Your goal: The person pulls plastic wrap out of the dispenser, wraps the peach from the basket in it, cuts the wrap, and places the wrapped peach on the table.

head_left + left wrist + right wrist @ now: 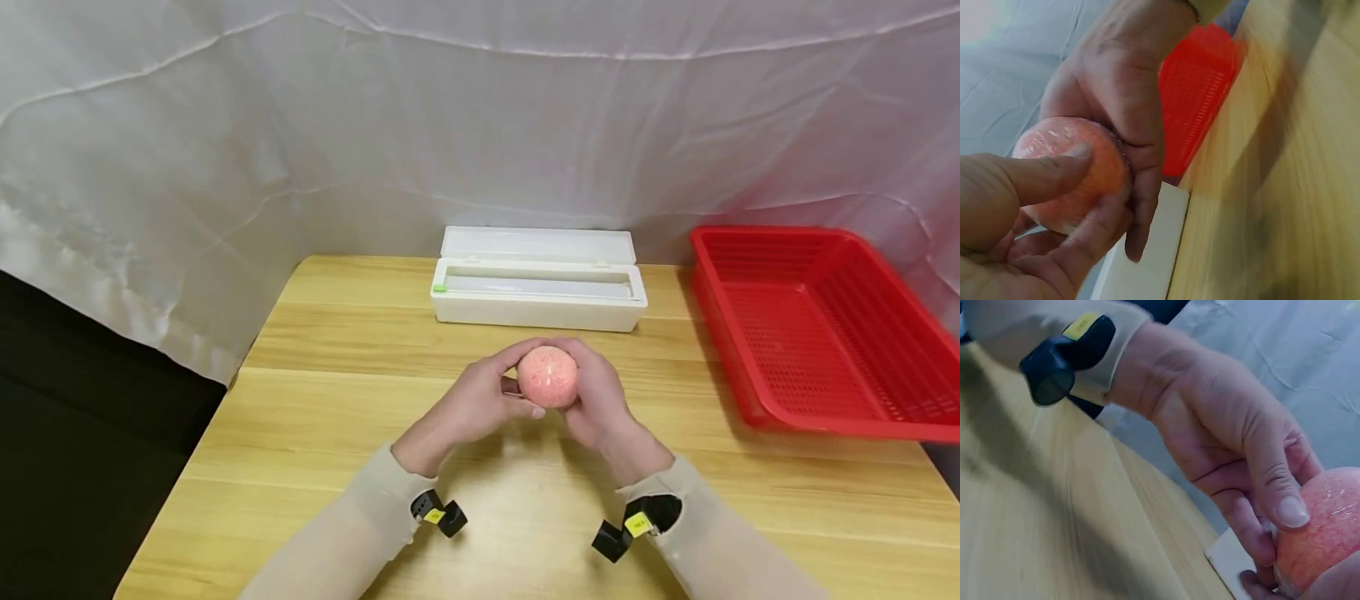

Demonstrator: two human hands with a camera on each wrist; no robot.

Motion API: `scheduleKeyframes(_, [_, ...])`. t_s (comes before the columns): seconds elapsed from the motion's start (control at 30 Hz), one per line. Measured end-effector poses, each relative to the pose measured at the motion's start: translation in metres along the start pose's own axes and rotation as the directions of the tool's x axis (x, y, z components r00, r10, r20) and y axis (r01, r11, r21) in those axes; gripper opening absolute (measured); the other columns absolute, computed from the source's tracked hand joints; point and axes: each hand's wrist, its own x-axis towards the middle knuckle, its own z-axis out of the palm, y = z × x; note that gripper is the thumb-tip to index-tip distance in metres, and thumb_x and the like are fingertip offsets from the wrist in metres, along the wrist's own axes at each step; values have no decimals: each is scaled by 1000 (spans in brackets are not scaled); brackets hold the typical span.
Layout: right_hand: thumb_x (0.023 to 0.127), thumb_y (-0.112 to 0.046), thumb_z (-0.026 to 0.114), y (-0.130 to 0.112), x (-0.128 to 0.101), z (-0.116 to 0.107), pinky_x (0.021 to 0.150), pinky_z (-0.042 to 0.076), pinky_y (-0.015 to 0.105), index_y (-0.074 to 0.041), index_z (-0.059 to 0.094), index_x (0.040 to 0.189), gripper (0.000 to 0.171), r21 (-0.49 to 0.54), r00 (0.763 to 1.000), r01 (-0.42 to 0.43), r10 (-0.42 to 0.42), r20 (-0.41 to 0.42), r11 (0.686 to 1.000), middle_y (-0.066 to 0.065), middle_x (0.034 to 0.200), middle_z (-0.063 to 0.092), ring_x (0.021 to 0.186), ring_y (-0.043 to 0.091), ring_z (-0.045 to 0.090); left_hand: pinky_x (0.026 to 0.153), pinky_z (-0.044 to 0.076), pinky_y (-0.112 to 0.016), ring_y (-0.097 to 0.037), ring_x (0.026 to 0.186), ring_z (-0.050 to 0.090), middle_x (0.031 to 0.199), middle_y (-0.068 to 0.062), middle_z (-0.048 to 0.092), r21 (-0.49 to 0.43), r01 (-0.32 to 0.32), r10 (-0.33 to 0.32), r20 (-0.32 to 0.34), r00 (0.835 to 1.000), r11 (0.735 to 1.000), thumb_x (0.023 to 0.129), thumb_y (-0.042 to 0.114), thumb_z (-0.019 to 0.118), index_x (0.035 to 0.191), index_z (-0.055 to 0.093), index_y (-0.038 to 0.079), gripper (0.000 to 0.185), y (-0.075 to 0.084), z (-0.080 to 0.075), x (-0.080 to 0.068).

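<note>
Cupping the pink ball (548,377) between both palms, you have it lifted just above the middle of the wooden table (315,417), in front of the white dispenser box (538,287) that sits at the far edge. Your left hand (471,408) curls round its left side with the thumb laid across the front; your right hand (600,398) wraps the right side and back, fingers closed on it. In the wrist views the surface looks glossy and faintly crinkled, perhaps a film skin, so expect it to be slippery; it seems light and firm, though it may bruise if squeezed. Hold it at its widest girth, palms opposed. A red basket (825,325) stands at the right edge. No brand or readable writing shows; the yellow wrist tags are too small to read
</note>
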Motion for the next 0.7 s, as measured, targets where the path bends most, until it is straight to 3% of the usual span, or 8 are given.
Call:
scheduleKeyframes(0.1, [106, -16, 53, 3, -1, 0, 99, 57, 31, -2, 75, 120, 30, 32, 999, 47, -47, 5, 998, 6, 122, 67, 117, 19, 62, 98, 59, -36, -21, 121, 67, 155, 0, 52, -37, -1, 2, 12, 1000, 999, 84, 5, 89, 161, 40, 33, 95, -1, 0, -1])
scheduleKeyframes(0.17, [109, -16, 50, 5, -2, 0, 104, 56, 33, 1, 73, 127, 34, 45, 997, 78, -79, 17, 996, 7, 128, 67, 123, 20, 61, 100, 57, -37, -22, 124, 64, 154, 0, 50, -62, -4, 3, -8, 1000, 998, 82, 11, 92, 160, 38, 29, 97, -1, 2, -1])
scheduleKeyframes(0.3, [115, -28, 37, 0, -2, -1, 111, 51, 34, 4, 54, 148, 49, 63, 988, 57, -65, 137, 996, 10, 149, 54, 137, 21, 53, 106, 53, -38, -23, 128, 57, 155, -1, 43, -75, -40, 38, -29, 999, 996, 81, 16, 94, 155, 43, 27, 90, 0, -1, -3])
scheduleKeyframes(0.4, [115, -45, 31, -8, -2, -5, 110, 52, 35, 2, 47, 153, 62, 5, 964, 35, -35, 264, 999, 12, 154, 49, 140, 23, 51, 112, 51, -36, -26, 134, 52, 157, -4, 35, -77, -91, 92, 17, 996, 993, 83, 8, 90, 157, 45, 30, 89, 1, -9, -3])
scheduleKeyframes(0.5, [113, -52, 39, -12, -2, -8, 103, 56, 33, 1, 48, 153, 68, -112, 940, 69, -27, 340, 991, 11, 150, 52, 134, 23, 54, 113, 50, -38, -29, 140, 50, 158, -5, 35, -130, -108, 116, 55, 992, 986, 84, -1, 86, 161, 38, 28, 95, 1, -16, -4])
scheduleKeyframes(0.6, [112, -46, 47, -11, -2, -5, 96, 58, 27, -1, 51, 152, 60, -147, 952, 91, -42, 304, 985, 7, 147, 52, 126, 17, 58, 110, 53, -37, -26, 142, 53, 160, -1, 40, -218, -67, 74, 25, 997, 974, 89, 0, 82, 158, 38, 23, 85, 3, -15, -4])
scheduleKeyframes(0.7, [113, -41, 45, -7, -3, 1, 93, 57, 22, -4, 54, 146, 51, -49, 982, 85, -76, 171, 995, 6, 144, 52, 120, 13, 59, 103, 57, -36, -27, 137, 60, 161, -4, 46, -250, -56, 38, -76, 996, 967, 99, 7, 73, 154, 47, 16, 62, 6, -6, -4])
